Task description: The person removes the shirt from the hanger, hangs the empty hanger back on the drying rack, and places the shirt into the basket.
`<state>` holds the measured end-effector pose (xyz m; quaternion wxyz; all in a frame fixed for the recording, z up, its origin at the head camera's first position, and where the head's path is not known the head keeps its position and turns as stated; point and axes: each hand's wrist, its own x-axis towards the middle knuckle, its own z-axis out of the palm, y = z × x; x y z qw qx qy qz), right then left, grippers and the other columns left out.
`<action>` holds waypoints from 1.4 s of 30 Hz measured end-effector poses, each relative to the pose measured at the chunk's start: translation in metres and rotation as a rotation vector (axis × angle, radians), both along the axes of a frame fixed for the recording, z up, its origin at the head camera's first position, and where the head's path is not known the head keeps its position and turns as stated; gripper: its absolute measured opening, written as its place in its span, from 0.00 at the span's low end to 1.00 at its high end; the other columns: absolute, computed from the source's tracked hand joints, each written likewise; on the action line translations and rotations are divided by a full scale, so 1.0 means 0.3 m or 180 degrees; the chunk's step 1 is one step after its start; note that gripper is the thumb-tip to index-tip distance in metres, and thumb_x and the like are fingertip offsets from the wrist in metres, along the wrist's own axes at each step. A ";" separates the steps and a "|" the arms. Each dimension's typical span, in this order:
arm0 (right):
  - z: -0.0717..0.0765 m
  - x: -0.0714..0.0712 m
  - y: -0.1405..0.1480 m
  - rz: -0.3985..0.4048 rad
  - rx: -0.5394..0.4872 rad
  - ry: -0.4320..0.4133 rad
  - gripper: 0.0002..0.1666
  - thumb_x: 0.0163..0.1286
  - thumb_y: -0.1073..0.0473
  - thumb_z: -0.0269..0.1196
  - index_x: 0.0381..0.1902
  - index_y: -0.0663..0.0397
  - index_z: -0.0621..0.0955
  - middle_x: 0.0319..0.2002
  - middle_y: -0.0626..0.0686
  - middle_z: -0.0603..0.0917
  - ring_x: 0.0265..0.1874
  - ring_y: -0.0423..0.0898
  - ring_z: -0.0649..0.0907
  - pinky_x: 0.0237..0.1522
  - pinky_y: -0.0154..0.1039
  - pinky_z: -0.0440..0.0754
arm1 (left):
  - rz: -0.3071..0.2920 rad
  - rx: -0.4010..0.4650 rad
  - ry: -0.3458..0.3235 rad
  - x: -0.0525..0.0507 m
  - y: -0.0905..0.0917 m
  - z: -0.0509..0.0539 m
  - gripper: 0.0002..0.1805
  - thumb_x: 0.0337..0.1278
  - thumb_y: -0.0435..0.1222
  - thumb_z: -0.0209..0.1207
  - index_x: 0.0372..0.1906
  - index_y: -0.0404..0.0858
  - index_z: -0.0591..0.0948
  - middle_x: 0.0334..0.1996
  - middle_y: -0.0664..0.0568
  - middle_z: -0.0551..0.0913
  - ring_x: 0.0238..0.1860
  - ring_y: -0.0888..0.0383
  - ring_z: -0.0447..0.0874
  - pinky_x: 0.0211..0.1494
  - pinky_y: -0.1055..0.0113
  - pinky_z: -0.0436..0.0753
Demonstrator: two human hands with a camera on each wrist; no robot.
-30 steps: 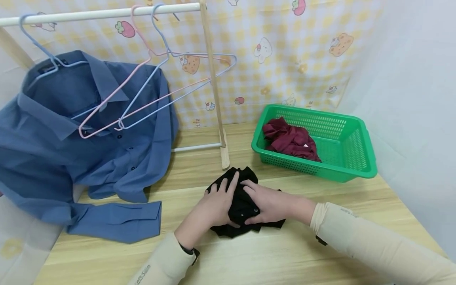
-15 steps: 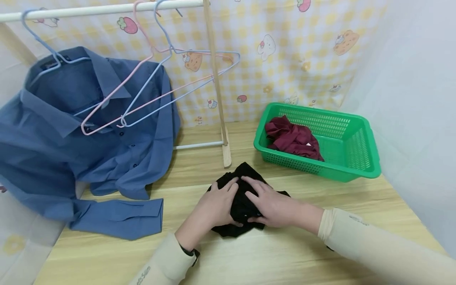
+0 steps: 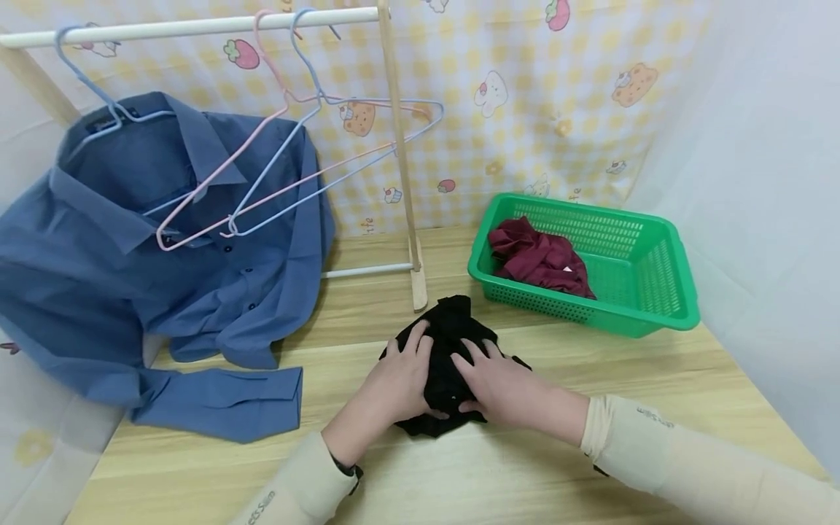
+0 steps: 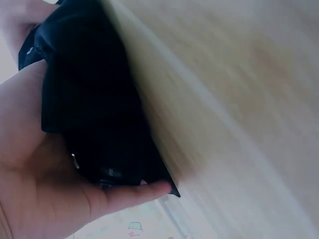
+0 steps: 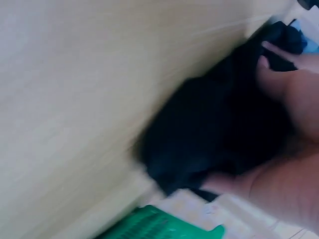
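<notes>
A crumpled black garment (image 3: pixel 453 364) lies bunched on the wooden table, between the person's two hands. The left hand (image 3: pixel 402 375) grips its left side, fingers over the far part and thumb at the near edge. From the right, the right hand (image 3: pixel 502 386) holds the other side with bent fingers and the thumb low. The left wrist view shows the black cloth (image 4: pixel 94 94) against the palm, with one finger stretched along its edge. Blurred folds of the black garment (image 5: pixel 214 119) fill the right hand in the right wrist view. Its full shape is hidden by bunching.
Behind to the right stands a green basket (image 3: pixel 656 321) with a maroon garment (image 3: pixel 541 259) inside. A blue shirt (image 3: pixel 190 292) hangs at left on a rack (image 3: pixel 216 28), its sleeve lying on the table. A pink hanger (image 3: pixel 216 175) and a blue hanger (image 3: pixel 265 171) hang beside it.
The hands have shifted and bunched the black garment. A fold now stands up at its far side, and the right hand's fingers lie a little nearer the person.
</notes>
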<state>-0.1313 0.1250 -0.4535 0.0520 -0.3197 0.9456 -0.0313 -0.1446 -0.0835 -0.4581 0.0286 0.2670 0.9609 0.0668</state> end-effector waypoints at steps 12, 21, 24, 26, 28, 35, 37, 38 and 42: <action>-0.030 -0.079 0.051 0.1194 0.0107 0.0354 0.33 0.75 0.49 0.69 0.69 0.61 0.74 0.76 0.63 0.73 0.79 0.67 0.68 0.69 0.65 0.79 | -0.0195 -0.0134 -0.0188 -0.023 0.012 0.015 0.78 0.35 0.64 0.83 0.88 0.48 0.48 0.84 0.44 0.59 0.69 0.31 0.77 0.65 0.40 0.82; -0.050 -0.040 0.039 0.0776 -0.0685 0.0215 0.42 0.63 0.52 0.75 0.68 0.57 0.68 0.79 0.66 0.61 0.77 0.63 0.71 0.74 0.57 0.77 | 0.0071 0.0093 -0.0142 -0.012 0.009 0.018 0.65 0.29 0.65 0.84 0.68 0.30 0.69 0.72 0.33 0.65 0.57 0.28 0.77 0.58 0.44 0.86; -0.048 -0.019 0.032 0.0435 -0.1017 -0.0159 0.59 0.60 0.48 0.75 0.81 0.55 0.56 0.83 0.70 0.54 0.77 0.65 0.72 0.73 0.61 0.76 | 0.0125 0.0100 -0.0176 -0.005 0.006 0.017 0.64 0.31 0.65 0.84 0.69 0.31 0.68 0.80 0.34 0.59 0.58 0.25 0.78 0.50 0.46 0.90; -0.045 -0.010 0.024 0.0195 -0.1125 -0.0355 0.69 0.61 0.40 0.76 0.86 0.51 0.48 0.85 0.71 0.49 0.77 0.65 0.72 0.72 0.62 0.77 | 0.0086 0.0034 -0.0151 -0.005 0.005 0.017 0.64 0.34 0.64 0.83 0.70 0.31 0.67 0.81 0.35 0.61 0.59 0.26 0.78 0.52 0.47 0.89; -0.040 -0.005 0.013 -0.0018 -0.1128 -0.0484 0.76 0.60 0.31 0.76 0.88 0.49 0.43 0.85 0.72 0.46 0.76 0.67 0.72 0.72 0.64 0.76 | 0.0022 -0.0048 -0.0082 -0.008 0.004 0.013 0.63 0.35 0.62 0.83 0.71 0.31 0.66 0.76 0.37 0.67 0.60 0.30 0.80 0.58 0.48 0.87; 0.002 0.001 -0.036 -0.0589 -0.0178 -0.0395 0.78 0.53 0.14 0.69 0.88 0.49 0.52 0.85 0.72 0.50 0.78 0.73 0.68 0.58 0.72 0.82 | 0.0015 -0.0183 -0.0021 -0.001 0.001 0.016 0.72 0.36 0.64 0.82 0.82 0.35 0.59 0.73 0.36 0.70 0.63 0.28 0.78 0.62 0.45 0.86; 0.015 0.002 -0.047 -0.0658 0.0089 -0.0392 0.79 0.51 0.12 0.68 0.87 0.47 0.54 0.84 0.71 0.53 0.76 0.73 0.70 0.52 0.70 0.85 | 0.0002 -0.0223 -0.0133 0.004 -0.004 0.023 0.73 0.34 0.68 0.81 0.82 0.35 0.59 0.77 0.35 0.65 0.66 0.25 0.75 0.61 0.43 0.87; 0.020 0.002 -0.051 -0.0661 0.0182 -0.0406 0.79 0.50 0.12 0.69 0.87 0.47 0.54 0.84 0.71 0.54 0.76 0.74 0.71 0.50 0.69 0.87 | -0.0012 -0.0237 -0.0220 0.006 -0.008 0.026 0.74 0.33 0.69 0.81 0.82 0.35 0.59 0.80 0.34 0.61 0.68 0.24 0.73 0.61 0.42 0.87; 0.027 0.000 -0.060 -0.0616 0.0431 -0.0518 0.83 0.44 0.13 0.73 0.87 0.46 0.53 0.85 0.70 0.52 0.77 0.73 0.70 0.46 0.62 0.90 | -0.0008 -0.0378 -0.0648 0.012 -0.021 0.045 0.82 0.22 0.74 0.80 0.84 0.38 0.56 0.88 0.37 0.42 0.77 0.23 0.63 0.62 0.40 0.86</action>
